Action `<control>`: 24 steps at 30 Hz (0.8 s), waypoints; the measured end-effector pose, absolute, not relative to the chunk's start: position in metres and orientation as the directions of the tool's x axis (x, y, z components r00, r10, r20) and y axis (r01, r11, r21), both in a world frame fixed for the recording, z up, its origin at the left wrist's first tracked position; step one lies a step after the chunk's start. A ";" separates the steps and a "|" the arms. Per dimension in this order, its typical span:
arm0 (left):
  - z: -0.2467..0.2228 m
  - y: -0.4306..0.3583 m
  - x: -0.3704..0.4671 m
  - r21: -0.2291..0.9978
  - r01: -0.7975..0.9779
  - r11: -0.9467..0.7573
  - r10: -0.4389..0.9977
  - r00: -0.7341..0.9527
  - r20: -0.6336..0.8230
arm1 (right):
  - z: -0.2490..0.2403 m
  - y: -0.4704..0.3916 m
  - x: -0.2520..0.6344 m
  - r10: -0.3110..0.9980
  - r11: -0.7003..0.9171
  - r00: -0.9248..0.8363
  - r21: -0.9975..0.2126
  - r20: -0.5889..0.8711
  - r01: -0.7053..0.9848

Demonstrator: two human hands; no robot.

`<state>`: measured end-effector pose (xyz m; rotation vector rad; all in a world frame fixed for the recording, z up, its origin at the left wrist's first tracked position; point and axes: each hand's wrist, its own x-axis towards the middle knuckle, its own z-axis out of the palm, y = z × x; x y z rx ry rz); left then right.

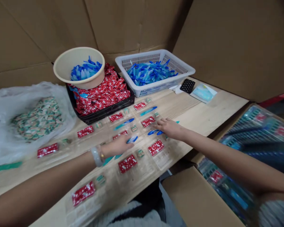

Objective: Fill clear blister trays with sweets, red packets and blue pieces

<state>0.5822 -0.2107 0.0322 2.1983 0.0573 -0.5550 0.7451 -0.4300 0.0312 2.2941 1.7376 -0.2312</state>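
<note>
Has red packets (155, 147) and small striped pieces (140, 153) already set out in clear trays (163, 159) over the wooden surface (203, 116), with blue sticks (148, 111) at only some. Leaves the tray at 7 o'clock with a packet and a striped piece but no visible stick, suggesting a batch only partly filled. Keeps plenty in supply: more sticks in a white basket (161, 85) at 1 o'clock and a cream bowl (92, 82) at 10, more packets in a black crate (109, 110) beneath the bowl, more striped pieces in a plastic bag (4, 104) at 9. Has stacks of filled cases (234, 186) in a cardboard box (191, 195) at 4 o'clock, apparently finished.

Reaches in from 8 o'clock with the left hand (119, 145), closed on a blue stick (132, 139) and pointing toward 3. Stretches the right hand (169, 127) in from 4 o'clock, palm down, fingers toward 9, at two sticks beside a packet; cannot tell through the blur any firm grip.
</note>
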 end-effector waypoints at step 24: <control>0.076 -0.263 0.545 0.837 0.030 0.547 0.458 0.826 -0.329 | 0.020 -0.404 0.589 0.769 -0.184 0.639 -0.952 0.014 0.244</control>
